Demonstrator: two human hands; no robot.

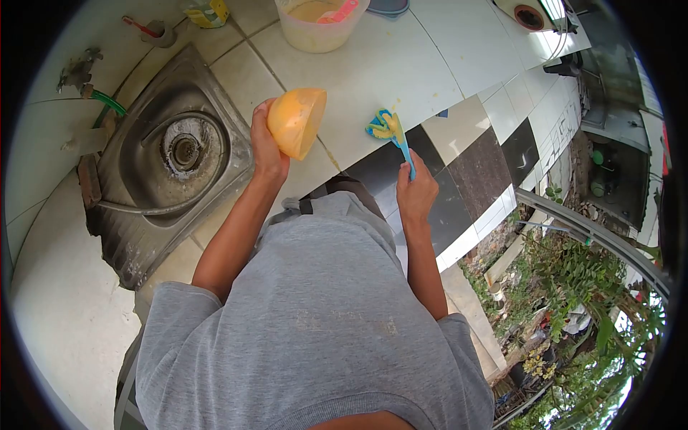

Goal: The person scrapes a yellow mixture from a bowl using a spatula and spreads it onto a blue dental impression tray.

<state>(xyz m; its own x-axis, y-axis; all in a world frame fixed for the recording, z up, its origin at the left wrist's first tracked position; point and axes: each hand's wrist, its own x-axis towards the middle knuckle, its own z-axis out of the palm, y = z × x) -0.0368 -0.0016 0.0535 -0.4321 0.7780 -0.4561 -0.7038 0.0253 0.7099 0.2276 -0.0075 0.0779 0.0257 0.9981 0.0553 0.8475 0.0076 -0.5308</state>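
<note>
My left hand (268,147) grips an orange bowl (295,122) by its base, tipped on its side with the mouth facing right. My right hand (416,188) is closed around the handle of a blue spoon-like utensil (403,147). A thick yellow mixture (387,126) coats its broad head; its exact kind I cannot make out. Bowl and utensil are apart, both near the front edge of the tiled counter (358,79). Toward the back of the counter stands a translucent tub (313,37) with a pale yellow mixture and a pink utensil (340,11) in it.
A steel sink (233,136) lies to the left, with a tap (79,70) and green hose (107,100) by it. A cup with a red toothbrush (159,34) and a yellow packet (208,13) stand behind. Yellow crumbs dot the counter. Plants (573,287) grow at right.
</note>
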